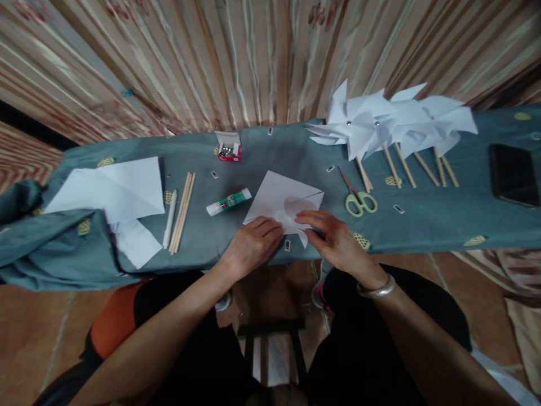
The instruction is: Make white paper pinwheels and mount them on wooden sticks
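Observation:
A white square of paper (274,194) lies turned on the cloth before me, with cut lines at its right and left corners. My left hand (256,242) presses its near left edge, fingers bent and held together on the paper. At the near right side, the fingers of my right hand (332,234) rest on the sheet while the thumb stays apart from them. A small pointed flap sticks out between both hands. Left of the paper is a green and white glue stick (229,202). Scissors (358,200) with light green handles lie to the right.
White paper pinwheels (380,121) on wooden sticks lie back right, near a dark phone (513,175). A red box of metal pins (229,151) stands at the back. Leftward are loose sticks (182,214), a white pen-like rod (169,220) and paper sheets (122,186).

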